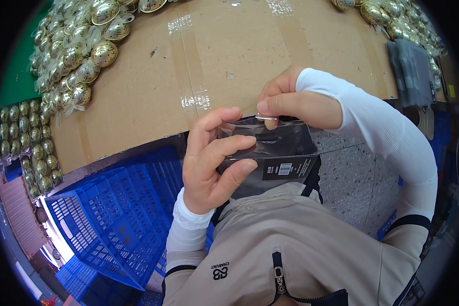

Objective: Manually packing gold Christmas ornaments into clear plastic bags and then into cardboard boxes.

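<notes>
A clear plastic box with black panels and a barcode label stands in front of my body, just past the table's near edge. My left hand grips it from the left side, thumb on the near face and fingers over the top. My right hand is closed at the far top edge of the box, thumb and index finger pinched together. A thin shiny strip shows under those fingers; whether it is the box's flap edge or a separate piece I cannot tell. The top of the box looks partly open.
Many gold ball-shaped ornaments in clear wrap lie heaped at the table's far left, with more at far right. Flat dark plastic sleeves stack at the right edge. Blue crates stand below left. Cardboard covers the table.
</notes>
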Available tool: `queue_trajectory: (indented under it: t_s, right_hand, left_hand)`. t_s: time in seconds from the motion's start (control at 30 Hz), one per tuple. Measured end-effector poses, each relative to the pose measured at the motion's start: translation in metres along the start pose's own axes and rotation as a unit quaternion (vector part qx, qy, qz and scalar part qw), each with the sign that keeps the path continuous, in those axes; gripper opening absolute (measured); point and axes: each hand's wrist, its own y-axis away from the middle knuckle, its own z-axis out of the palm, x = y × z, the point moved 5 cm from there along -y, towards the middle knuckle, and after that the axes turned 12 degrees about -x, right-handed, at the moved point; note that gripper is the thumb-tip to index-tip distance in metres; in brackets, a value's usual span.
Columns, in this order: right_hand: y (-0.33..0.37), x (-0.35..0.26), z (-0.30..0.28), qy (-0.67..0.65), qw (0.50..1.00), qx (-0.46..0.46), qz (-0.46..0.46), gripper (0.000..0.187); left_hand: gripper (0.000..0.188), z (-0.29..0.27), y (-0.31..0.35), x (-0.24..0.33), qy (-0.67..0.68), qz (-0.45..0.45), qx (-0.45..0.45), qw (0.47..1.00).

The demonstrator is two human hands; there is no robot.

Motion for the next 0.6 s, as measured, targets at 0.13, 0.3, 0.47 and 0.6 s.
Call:
queue_trajectory:
  t_s: [0.13, 0.3, 0.47, 0.6]
  right_hand:
    - [0.002, -0.003, 0.008, 0.093, 0.995, 0.007, -0.047, 0.025]
    - [0.022, -0.023, 0.025, 0.368, 0.846, 0.089, -0.375, 0.011]
    - [0.011, -0.031, 0.004, 0.289, 0.926, -0.048, -0.238, 0.009]
    - [0.001, -0.030, 0.001, 0.215, 0.954, -0.109, -0.176, 0.014]
  left_hand:
    - [0.029, 0.000, 0.001, -0.001, 0.018, 0.004, 0.008, 1.000]
    - [0.030, -0.001, -0.001, -0.003, 0.013, -0.009, 0.004, 1.000]
    - [0.030, -0.003, -0.001, 0.004, -0.041, -0.020, -0.002, 0.999]
    - [0.028, -0.002, 0.000, 0.007, -0.033, -0.011, -0.022, 0.999]
